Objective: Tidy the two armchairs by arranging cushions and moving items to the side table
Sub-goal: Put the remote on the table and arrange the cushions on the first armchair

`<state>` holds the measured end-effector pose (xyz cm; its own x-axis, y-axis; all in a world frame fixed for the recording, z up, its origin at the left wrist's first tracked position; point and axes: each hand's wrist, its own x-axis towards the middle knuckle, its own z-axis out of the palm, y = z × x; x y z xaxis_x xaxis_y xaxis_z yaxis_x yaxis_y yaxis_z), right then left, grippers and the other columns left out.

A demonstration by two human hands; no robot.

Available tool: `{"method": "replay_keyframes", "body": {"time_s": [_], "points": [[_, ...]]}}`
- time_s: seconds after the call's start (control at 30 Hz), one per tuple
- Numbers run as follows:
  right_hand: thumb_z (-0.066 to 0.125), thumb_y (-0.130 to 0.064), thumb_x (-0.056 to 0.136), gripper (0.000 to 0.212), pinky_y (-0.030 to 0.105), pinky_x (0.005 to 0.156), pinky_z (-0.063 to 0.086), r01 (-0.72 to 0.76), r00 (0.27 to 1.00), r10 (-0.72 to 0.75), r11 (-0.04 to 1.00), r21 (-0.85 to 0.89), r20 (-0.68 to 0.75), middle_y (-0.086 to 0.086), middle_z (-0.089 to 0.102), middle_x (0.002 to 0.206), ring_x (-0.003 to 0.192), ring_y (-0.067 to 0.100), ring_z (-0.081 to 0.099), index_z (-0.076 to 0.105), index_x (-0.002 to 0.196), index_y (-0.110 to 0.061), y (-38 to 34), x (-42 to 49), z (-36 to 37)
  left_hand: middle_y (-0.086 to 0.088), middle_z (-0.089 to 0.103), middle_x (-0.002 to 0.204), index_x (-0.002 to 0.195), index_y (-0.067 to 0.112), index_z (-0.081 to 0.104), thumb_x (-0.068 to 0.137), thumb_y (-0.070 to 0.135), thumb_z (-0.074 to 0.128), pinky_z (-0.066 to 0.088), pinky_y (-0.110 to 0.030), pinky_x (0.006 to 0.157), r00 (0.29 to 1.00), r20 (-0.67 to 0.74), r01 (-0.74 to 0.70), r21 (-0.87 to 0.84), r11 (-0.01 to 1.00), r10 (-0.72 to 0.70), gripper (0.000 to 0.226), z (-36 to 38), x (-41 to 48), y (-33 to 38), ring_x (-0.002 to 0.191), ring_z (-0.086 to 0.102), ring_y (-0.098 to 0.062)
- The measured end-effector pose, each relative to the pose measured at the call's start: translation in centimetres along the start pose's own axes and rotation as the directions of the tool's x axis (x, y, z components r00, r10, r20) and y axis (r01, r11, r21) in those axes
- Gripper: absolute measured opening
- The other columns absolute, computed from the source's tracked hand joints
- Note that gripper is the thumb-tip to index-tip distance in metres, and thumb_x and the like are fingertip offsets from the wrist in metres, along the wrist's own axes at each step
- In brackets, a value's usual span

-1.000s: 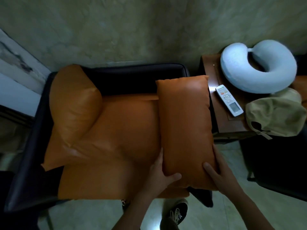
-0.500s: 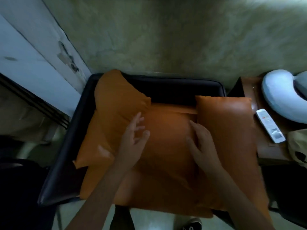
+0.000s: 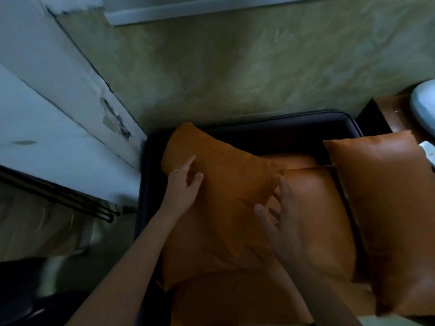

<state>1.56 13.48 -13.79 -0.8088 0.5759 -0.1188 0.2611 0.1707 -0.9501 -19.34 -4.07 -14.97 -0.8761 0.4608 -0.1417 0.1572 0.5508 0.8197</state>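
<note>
A black armchair [image 3: 270, 124] with an orange seat [image 3: 313, 208] fills the lower middle. An orange cushion [image 3: 226, 184] lies crooked against its left arm. My left hand [image 3: 183, 187] rests on the cushion's upper left part with fingers spread. My right hand [image 3: 280, 220] reaches with straight fingers to the cushion's right edge, near its pointed corner. A second orange cushion [image 3: 390, 208] lies lengthwise along the chair's right arm.
The wooden side table [image 3: 388, 111] stands at the far right, with part of a pale blue neck pillow [image 3: 423, 102] and a sliver of a white remote [image 3: 429, 149] on it. A peeling white wall and a dark rail close in on the left.
My view has swung left and closer. Both hands have left the right cushion and moved onto the left cushion, the left hand further up and to the left.
</note>
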Motion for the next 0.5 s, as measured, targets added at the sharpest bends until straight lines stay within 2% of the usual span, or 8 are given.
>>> {"method": "replay_keyframes", "body": {"time_s": [0.13, 0.27, 0.37, 0.43, 0.5], "points": [[0.067, -0.065, 0.085, 0.091, 0.038, 0.106, 0.046, -0.030, 0.995, 0.034, 0.998, 0.046, -0.090, -0.036, 0.014, 0.157, 0.145, 0.004, 0.032, 0.007, 0.153, -0.058, 0.2, 1.0, 1.8, -0.002, 0.039, 0.156, 0.151, 0.022, 0.042, 0.102, 0.042, 0.051, 0.033, -0.044, 0.119, 0.997, -0.057, 0.052, 0.005, 0.999, -0.051, 0.054, -0.5, 5.4, -3.3, 0.143, 0.037, -0.019], [0.071, -0.054, 0.083, 0.097, 0.035, 0.106, 0.043, -0.050, 0.994, 0.054, 0.998, 0.041, -0.091, -0.050, 0.010, 0.149, 0.147, 0.010, 0.030, 0.000, 0.148, -0.067, 0.3, 2.8, 3.0, -0.003, 0.032, 0.161, 0.153, 0.022, 0.040, 0.102, 0.051, 0.045, 0.026, -0.042, 0.121, 0.995, -0.064, 0.084, 0.020, 0.996, -0.083, 0.058, -1.0, 9.8, -5.7, 0.147, 0.030, -0.021], [0.072, -0.053, 0.082, 0.101, 0.036, 0.105, 0.041, -0.068, 0.992, 0.074, 0.996, 0.063, -0.104, -0.056, 0.008, 0.144, 0.144, 0.006, 0.032, -0.003, 0.146, -0.069, 0.7, 3.1, 3.5, -0.002, 0.028, 0.163, 0.155, 0.025, 0.035, 0.101, 0.055, 0.043, 0.023, -0.045, 0.122, 0.991, -0.040, 0.129, -0.044, 0.991, -0.131, 0.062, -1.5, 12.2, -7.3, 0.149, 0.027, -0.020], [0.073, -0.057, 0.079, 0.102, 0.037, 0.104, 0.040, -0.081, 0.989, 0.090, 0.993, 0.081, -0.119, -0.059, 0.008, 0.142, 0.139, 0.002, 0.034, -0.004, 0.146, -0.069, 1.0, 3.1, 3.7, 0.000, 0.026, 0.164, 0.157, 0.028, 0.030, 0.100, 0.059, 0.041, 0.024, -0.047, 0.122, 0.986, -0.011, 0.167, -0.090, 0.982, -0.168, 0.065, -1.9, 13.5, -8.2, 0.149, 0.027, -0.020], [0.072, -0.071, 0.074, 0.106, 0.037, 0.103, 0.040, -0.104, 0.985, 0.114, 0.991, 0.081, -0.128, -0.059, 0.009, 0.142, 0.134, -0.005, 0.036, -0.006, 0.146, -0.069, 1.2, 3.3, 4.2, 0.002, 0.028, 0.164, 0.158, 0.032, 0.026, 0.098, 0.063, 0.040, 0.027, -0.045, 0.121, 0.976, 0.020, 0.218, -0.142, 0.966, -0.217, 0.068, -2.3, 14.5, -9.2, 0.147, 0.031, -0.021]]}}
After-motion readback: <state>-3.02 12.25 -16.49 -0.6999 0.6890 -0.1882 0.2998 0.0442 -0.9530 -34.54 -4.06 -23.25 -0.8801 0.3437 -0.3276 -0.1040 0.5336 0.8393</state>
